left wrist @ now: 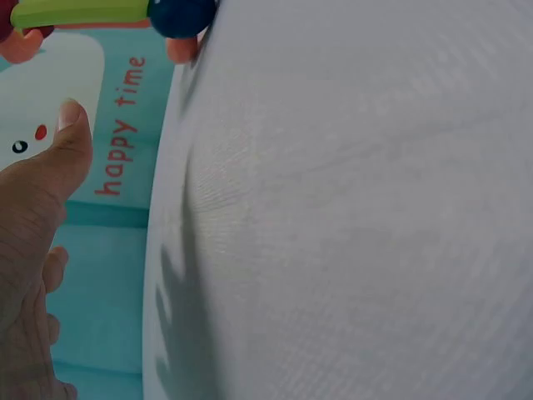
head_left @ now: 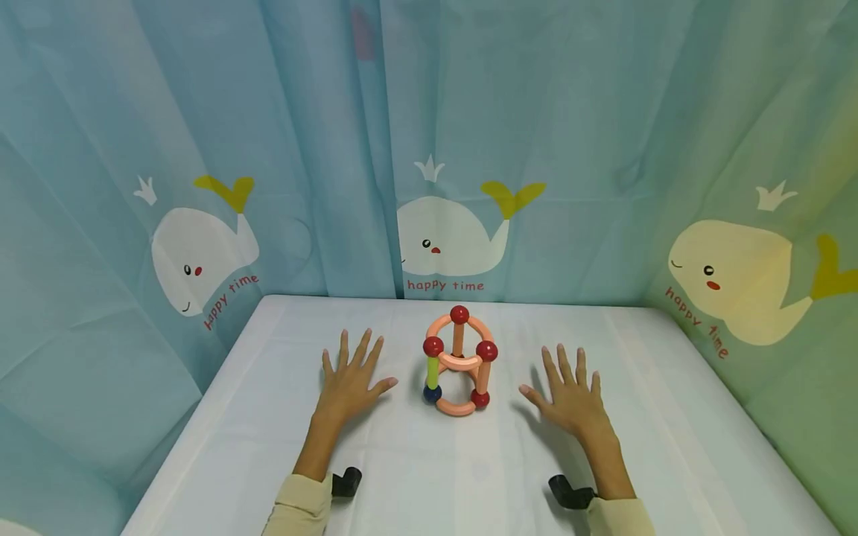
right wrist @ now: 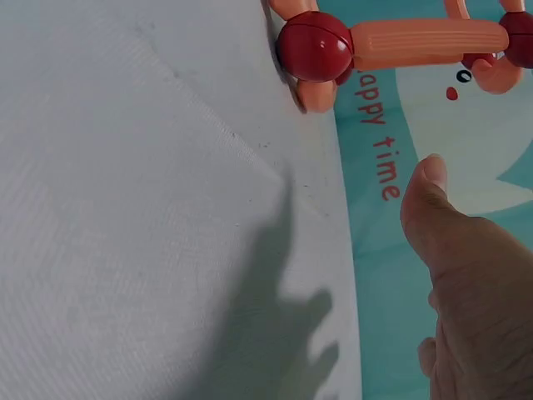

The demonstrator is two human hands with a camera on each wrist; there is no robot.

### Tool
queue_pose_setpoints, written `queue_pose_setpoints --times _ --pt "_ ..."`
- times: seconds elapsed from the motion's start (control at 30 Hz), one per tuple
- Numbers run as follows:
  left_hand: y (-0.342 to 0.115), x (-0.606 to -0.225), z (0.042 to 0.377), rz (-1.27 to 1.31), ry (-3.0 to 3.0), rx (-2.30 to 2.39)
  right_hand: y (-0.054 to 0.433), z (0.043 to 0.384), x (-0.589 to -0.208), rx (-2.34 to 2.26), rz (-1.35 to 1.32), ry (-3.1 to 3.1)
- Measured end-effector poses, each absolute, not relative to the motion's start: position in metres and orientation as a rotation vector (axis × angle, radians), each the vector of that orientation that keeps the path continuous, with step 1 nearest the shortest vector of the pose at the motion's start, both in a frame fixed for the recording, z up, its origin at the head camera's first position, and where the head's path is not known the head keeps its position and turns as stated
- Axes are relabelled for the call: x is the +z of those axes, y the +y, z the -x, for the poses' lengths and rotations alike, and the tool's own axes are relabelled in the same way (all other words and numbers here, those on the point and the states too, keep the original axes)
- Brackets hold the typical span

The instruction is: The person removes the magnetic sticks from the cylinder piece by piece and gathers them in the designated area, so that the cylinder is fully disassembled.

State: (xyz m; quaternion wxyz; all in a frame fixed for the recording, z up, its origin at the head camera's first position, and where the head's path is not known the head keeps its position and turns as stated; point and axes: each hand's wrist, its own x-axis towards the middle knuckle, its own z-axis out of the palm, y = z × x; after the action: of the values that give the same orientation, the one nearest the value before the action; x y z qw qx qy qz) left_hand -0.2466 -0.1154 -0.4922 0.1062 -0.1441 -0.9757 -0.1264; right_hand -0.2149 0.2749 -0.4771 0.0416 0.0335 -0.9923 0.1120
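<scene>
A small frame of toy rods and balls stands upright on the white table, between the two hands and apart from both. Curved orange rods form its upper and lower rings. Its uprights are orange, except a lime-green rod at the left, which rises from a dark blue ball. The other visible balls are red. To its left, my left hand is spread palm down, holding nothing. My right hand is spread likewise on the other side. Shadows below each hand show in the wrist views.
The white-covered table ends at a blue curtain printed with whales, which also runs along the left side. A greenish curtain hangs at the right. A black piece sits by the left wrist, another by the right.
</scene>
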Motion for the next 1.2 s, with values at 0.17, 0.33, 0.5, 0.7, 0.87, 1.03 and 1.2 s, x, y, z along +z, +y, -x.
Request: queue_pose_setpoints --times 0.17,0.33,0.5,0.7,0.87,1.03,1.2 --pt "-0.114 -0.492 0.245 0.437 -2.877 -0.360 0.275 0.219 -0.477 0.345 -0.128 -3.023" --pt "-0.107 -0.488 0.243 0.454 -2.878 -0.353 0.272 0.219 -0.472 0.454 -0.183 -2.971" --pt "-0.098 -0.482 0.240 0.471 -2.861 -0.366 0.264 0.219 -0.466 0.765 -0.276 -2.763" --pt "-0.086 -0.463 0.237 0.515 -2.656 -0.428 0.247 0.223 -0.453 1.188 -0.310 -2.500" --pt "-0.070 -0.443 0.230 0.658 -2.368 -0.536 0.234 0.227 -0.440 1.477 -0.335 -2.476" --pt "-0.047 -0.434 0.224 0.862 -2.226 -0.568 0.226 0.230 -0.440 1.673 -0.360 -2.468" --pt "-0.026 -0.440 0.222 0.966 -2.174 -0.531 0.221 0.225 -0.444 1.896 -0.265 -2.445"
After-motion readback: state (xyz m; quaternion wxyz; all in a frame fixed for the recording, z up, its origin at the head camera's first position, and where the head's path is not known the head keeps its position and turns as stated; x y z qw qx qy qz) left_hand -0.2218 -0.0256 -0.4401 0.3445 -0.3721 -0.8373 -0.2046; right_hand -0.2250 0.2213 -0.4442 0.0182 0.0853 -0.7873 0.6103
